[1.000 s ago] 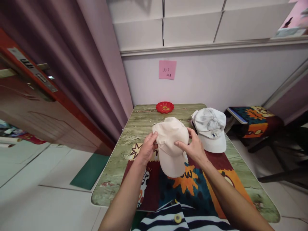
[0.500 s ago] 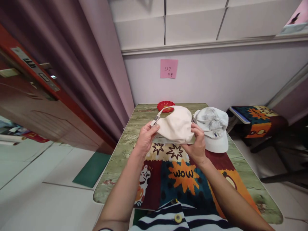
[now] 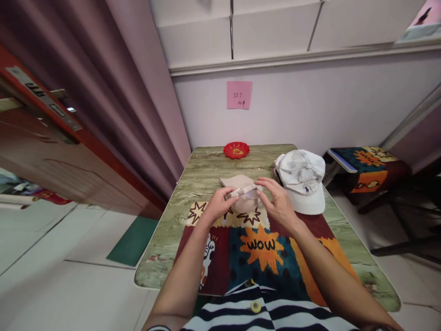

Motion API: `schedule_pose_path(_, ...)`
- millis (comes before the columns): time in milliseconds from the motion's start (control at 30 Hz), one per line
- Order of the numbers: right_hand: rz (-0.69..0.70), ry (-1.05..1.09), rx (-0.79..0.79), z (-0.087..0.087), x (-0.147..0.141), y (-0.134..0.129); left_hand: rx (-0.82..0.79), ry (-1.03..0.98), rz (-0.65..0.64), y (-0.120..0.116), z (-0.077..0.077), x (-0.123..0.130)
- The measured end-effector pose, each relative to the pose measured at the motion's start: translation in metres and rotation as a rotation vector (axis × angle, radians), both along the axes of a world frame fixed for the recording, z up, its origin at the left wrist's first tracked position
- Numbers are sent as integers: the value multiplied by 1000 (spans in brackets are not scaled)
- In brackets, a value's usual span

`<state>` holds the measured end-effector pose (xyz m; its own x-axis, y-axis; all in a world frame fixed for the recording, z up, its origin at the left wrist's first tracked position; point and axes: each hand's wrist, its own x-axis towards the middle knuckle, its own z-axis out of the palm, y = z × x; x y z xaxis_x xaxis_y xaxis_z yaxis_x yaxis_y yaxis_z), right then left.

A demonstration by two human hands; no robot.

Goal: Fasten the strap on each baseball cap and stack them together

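A cream cap is low over the table's cloth, its back strap toward me and its brim pointing to the far left. My left hand pinches the left end of the strap. My right hand has its thumb and fingers closed on the strap's right end. Just right of that hand, a white cap with a small dark blue logo rests on the table, its brim toward me.
A red scalloped dish stands at the back of the green wood-patterned table. A colourful cloth covers its middle. Behind, a pink note is on the wall. A stool stands at the right, a wooden door at the left.
The cream cap has been turned and lowered toward the table, so its strap now faces me. Both hands moved with it, and the red dish is now uncovered.
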<state>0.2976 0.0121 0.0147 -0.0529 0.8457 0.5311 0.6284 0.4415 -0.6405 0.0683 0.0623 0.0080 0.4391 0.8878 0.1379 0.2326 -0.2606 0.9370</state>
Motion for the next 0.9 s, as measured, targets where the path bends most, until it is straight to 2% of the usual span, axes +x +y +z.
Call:
schedule_pose_path(67,56,-20,-35,4,-11,6,4,12,-19,-4,7,-1)
schedule_pose_path(200,136,2,-140,0,-24,12,8,43,-95,-12,21,-5)
schedule_pose_path(300,127,75,-171,-1,-24,12,-17,58,-172,-15,29,-7)
schedule_pose_path(400,114,149,-192,-4,-20,11,-66,2,-206,-15,29,-3)
schedule_pose_path(600,159,378,-300,-17,-18,15,-178,-134,-174,-13,17,8)
schedule_pose_path(700,174,453,-311,-20,-22,15,-231,-215,-89,-12,14,11)
schedule_pose_path(900,164,353,-278,-13,-27,10,-276,-301,11,-11,13,12)
